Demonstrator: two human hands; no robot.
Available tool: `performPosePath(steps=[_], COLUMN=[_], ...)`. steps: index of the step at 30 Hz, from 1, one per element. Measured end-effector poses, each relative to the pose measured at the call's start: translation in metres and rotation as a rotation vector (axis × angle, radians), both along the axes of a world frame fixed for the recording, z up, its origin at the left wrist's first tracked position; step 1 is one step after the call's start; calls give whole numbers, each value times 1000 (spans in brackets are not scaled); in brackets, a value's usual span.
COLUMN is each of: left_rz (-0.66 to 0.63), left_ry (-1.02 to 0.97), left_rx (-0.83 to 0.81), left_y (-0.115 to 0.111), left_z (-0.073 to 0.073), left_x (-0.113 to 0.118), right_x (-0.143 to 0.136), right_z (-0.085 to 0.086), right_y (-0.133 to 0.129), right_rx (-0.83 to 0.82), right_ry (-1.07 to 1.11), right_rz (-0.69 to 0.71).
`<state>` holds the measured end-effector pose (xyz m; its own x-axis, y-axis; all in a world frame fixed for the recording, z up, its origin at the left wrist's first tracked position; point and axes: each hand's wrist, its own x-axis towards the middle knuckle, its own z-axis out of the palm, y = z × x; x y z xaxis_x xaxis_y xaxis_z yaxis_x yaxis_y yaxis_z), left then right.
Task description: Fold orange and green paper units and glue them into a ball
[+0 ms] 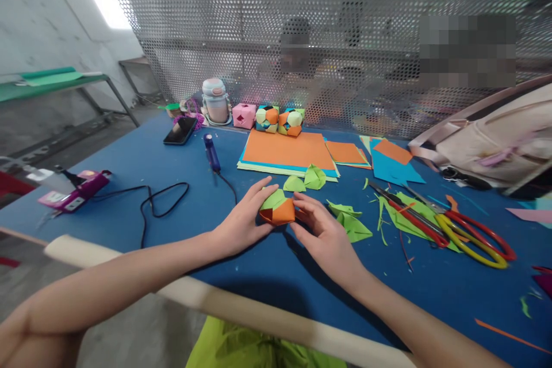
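Between my two hands, just above the blue table, is a small folded paper piece (279,210) in orange and light green. My left hand (245,218) grips its left side, with the fingers behind and the thumb in front. On the other side my right hand (321,227) has its fingertips at the piece's right edge, fingers curved and a little apart. Just beyond the hands lie two light green folded paper units (315,177). More green folded paper (351,222) rests to the right of my right hand.
Stacked orange, blue and green paper sheets (287,149) lie ahead, with finished paper cubes (267,119) behind. Scissors (468,236) and a craft knife-like tool (409,215) are at right. Left are a corded purple tool (211,152), phone (180,131), bottle (215,102) and power strip (75,191).
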<state>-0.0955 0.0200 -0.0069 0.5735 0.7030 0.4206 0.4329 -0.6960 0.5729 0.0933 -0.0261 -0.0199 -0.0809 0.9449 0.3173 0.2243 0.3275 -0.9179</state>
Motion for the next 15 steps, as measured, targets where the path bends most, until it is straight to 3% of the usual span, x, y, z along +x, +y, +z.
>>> performPosePath(steps=[10, 15], left_rz=[81, 64], left_ry=[-18, -5], left_rx=[-127, -125], left_y=[-3, -1], left_z=[6, 5], left_x=[0, 0], right_x=[-5, -4], right_z=[8, 10], right_y=[-1, -1], right_rx=[-244, -260], right_ry=[207, 166], right_rz=[19, 28])
